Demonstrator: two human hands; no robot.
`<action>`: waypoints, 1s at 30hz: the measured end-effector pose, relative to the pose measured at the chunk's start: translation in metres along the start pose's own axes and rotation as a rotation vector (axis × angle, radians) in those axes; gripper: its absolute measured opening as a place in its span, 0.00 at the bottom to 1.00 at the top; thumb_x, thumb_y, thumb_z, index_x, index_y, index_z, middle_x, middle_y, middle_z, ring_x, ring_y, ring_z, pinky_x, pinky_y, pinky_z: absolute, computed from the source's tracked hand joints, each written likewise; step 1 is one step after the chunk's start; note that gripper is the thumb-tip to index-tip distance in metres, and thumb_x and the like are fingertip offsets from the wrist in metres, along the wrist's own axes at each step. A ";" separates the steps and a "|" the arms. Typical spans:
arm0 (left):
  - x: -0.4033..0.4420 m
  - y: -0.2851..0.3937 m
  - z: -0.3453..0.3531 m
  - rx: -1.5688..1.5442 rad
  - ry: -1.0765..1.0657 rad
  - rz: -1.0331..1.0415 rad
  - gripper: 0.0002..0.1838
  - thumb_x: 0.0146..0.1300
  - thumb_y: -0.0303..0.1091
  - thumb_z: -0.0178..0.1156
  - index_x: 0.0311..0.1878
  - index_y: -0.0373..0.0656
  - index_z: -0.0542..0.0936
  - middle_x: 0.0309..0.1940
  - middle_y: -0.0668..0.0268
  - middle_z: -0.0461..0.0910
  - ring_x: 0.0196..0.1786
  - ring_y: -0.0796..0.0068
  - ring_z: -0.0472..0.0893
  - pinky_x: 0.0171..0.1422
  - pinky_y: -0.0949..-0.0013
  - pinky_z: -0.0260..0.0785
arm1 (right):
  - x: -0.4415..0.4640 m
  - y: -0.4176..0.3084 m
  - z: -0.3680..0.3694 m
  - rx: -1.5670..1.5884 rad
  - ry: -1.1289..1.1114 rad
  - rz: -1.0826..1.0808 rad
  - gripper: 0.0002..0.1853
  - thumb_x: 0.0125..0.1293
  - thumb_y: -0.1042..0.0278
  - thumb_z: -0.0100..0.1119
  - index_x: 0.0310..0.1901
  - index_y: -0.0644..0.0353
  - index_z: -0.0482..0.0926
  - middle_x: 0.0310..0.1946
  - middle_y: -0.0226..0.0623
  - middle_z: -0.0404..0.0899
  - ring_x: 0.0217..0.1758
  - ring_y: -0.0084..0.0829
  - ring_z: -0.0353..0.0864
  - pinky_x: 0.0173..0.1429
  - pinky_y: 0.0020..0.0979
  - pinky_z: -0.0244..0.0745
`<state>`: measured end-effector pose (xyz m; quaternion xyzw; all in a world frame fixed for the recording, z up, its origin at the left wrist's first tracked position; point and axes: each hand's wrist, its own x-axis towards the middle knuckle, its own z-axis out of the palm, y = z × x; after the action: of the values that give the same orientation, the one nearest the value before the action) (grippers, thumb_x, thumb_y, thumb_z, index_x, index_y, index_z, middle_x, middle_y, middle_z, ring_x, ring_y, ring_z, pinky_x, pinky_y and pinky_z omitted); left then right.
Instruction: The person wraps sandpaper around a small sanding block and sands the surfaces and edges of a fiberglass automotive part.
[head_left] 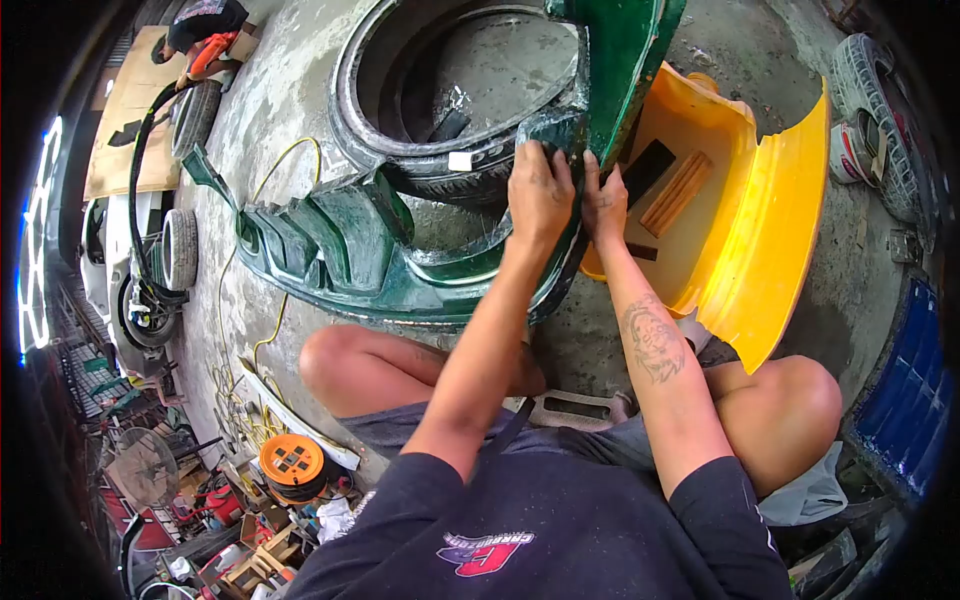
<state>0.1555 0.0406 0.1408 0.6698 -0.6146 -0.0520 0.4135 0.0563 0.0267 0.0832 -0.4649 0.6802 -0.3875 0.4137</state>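
Note:
A green car bumper with a scuffed, whitish surface lies on tyres in front of me. My left hand has its fingers bent over the bumper's corner, just right of the large tyre. Close beside it, my right hand grips the bumper's outer edge, thumb up along the green side. Both hands are closed on this part. Whether anything small lies under the fingertips is hidden. A small white piece rests on the tyre's side, left of my left hand.
A yellow bumper-like shell holding wooden blocks stands right of my right hand. At lower left are an orange cable reel, a yellow hose and clutter. Another person bends over at upper left. More tyres stand right.

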 end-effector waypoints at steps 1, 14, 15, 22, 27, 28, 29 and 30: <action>0.003 -0.005 -0.005 0.002 0.001 -0.007 0.09 0.67 0.28 0.58 0.38 0.33 0.70 0.33 0.42 0.74 0.35 0.36 0.76 0.38 0.44 0.69 | -0.004 -0.004 -0.004 0.006 -0.026 -0.003 0.43 0.70 0.30 0.47 0.60 0.72 0.73 0.45 0.65 0.82 0.53 0.63 0.80 0.56 0.50 0.75; -0.031 0.000 -0.052 -0.121 0.037 -0.195 0.12 0.65 0.31 0.66 0.39 0.31 0.75 0.29 0.47 0.78 0.33 0.45 0.79 0.38 0.53 0.70 | -0.003 0.004 0.002 0.025 0.016 -0.082 0.43 0.71 0.31 0.48 0.58 0.75 0.74 0.49 0.65 0.81 0.57 0.60 0.80 0.60 0.45 0.74; -0.031 0.001 -0.049 -0.156 0.017 -0.208 0.12 0.65 0.30 0.65 0.39 0.31 0.74 0.31 0.46 0.77 0.35 0.41 0.78 0.40 0.51 0.70 | -0.001 0.004 0.002 0.025 0.028 -0.085 0.42 0.71 0.32 0.49 0.58 0.76 0.74 0.49 0.65 0.81 0.57 0.60 0.80 0.60 0.45 0.74; -0.008 -0.005 -0.017 -0.018 -0.005 -0.018 0.09 0.64 0.27 0.61 0.39 0.32 0.71 0.34 0.43 0.75 0.39 0.39 0.77 0.43 0.48 0.71 | -0.005 -0.004 -0.003 0.078 0.008 -0.108 0.30 0.74 0.43 0.53 0.59 0.66 0.76 0.51 0.57 0.82 0.57 0.55 0.81 0.59 0.41 0.73; 0.014 -0.014 -0.004 -0.001 -0.020 0.042 0.09 0.64 0.26 0.60 0.39 0.33 0.70 0.34 0.46 0.73 0.40 0.41 0.76 0.43 0.47 0.70 | -0.003 0.001 0.001 0.112 -0.001 -0.111 0.30 0.74 0.43 0.53 0.57 0.68 0.76 0.49 0.57 0.83 0.55 0.53 0.82 0.58 0.41 0.73; 0.011 -0.012 -0.004 0.013 -0.015 0.033 0.09 0.63 0.25 0.61 0.40 0.33 0.70 0.33 0.47 0.72 0.39 0.41 0.75 0.43 0.47 0.69 | -0.004 0.002 0.001 0.127 -0.018 -0.115 0.30 0.74 0.43 0.53 0.57 0.68 0.76 0.49 0.57 0.83 0.54 0.54 0.82 0.58 0.41 0.73; 0.003 -0.011 -0.008 0.013 -0.020 0.032 0.09 0.63 0.25 0.61 0.40 0.33 0.70 0.33 0.47 0.72 0.39 0.41 0.75 0.43 0.47 0.69 | -0.002 0.003 -0.001 0.143 -0.028 -0.121 0.30 0.74 0.43 0.52 0.57 0.68 0.77 0.49 0.57 0.83 0.54 0.54 0.82 0.58 0.41 0.73; -0.008 -0.009 -0.016 -0.024 -0.032 0.030 0.09 0.63 0.25 0.61 0.40 0.33 0.70 0.33 0.47 0.72 0.39 0.41 0.75 0.43 0.47 0.69 | -0.004 0.003 -0.001 0.101 0.004 -0.144 0.30 0.75 0.43 0.52 0.57 0.68 0.76 0.49 0.57 0.83 0.55 0.54 0.82 0.58 0.41 0.73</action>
<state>0.1696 0.0545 0.1420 0.6546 -0.6304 -0.0636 0.4124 0.0558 0.0309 0.0818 -0.4901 0.6254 -0.4510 0.4064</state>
